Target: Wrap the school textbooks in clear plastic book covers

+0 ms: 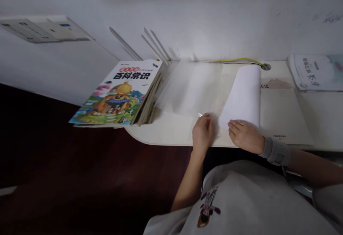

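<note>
An open book (pixel 278 113) lies on the pale desk (pixel 160 135) in front of me. One white page (pixel 245 95) stands curled up in the middle, and a blurred page (pixel 193 88) sweeps over to the left of it. My left hand (pixel 203 133) rests at the near edge of the book with its fingers bent on the blurred page's corner. My right hand (pixel 245 135), with a grey band on the wrist, lies at the foot of the curled page with fingers together.
A stack of books topped by a colourful picture book (pixel 118 93) overhangs the desk's left end. Another pale book (pixel 316 72) lies at the far right. A yellow cable (pixel 238 60) runs along the wall. Dark floor lies to the left.
</note>
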The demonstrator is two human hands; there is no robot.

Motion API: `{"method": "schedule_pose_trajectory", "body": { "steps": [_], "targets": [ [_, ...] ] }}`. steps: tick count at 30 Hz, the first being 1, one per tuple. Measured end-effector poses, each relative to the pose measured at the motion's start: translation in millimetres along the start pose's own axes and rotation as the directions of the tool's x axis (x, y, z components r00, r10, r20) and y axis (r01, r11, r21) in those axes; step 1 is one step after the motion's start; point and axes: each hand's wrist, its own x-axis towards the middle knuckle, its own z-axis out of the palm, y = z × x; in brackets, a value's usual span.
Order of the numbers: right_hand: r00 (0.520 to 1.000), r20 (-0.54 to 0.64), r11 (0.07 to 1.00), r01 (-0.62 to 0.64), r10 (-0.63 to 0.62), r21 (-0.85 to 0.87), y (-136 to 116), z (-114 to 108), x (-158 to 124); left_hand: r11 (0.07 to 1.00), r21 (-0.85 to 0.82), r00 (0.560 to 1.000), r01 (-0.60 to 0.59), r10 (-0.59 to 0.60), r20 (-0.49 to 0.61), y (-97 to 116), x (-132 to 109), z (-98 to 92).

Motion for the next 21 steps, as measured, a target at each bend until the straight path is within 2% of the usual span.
{"method": "schedule_pose_trajectory", "body": {
  "steps": [9, 21],
  "targets": [
    [0.974, -0.206, 0.988, 0.118, -0.096, 0.095, -6.9, -2.3, 3.1, 0.997, 0.003, 0.997, -0.081, 0.081, -0.001, -1.5, -5.0, 1.1],
    [0.97, -0.202, 0.97, 0.174, -0.139, 0.167, -11.3, -2.7, -6.0, 0.997, -0.012, 0.996, -0.076, 0.077, 0.047, -4.7, -3.7, 2.1]
  ]
}}
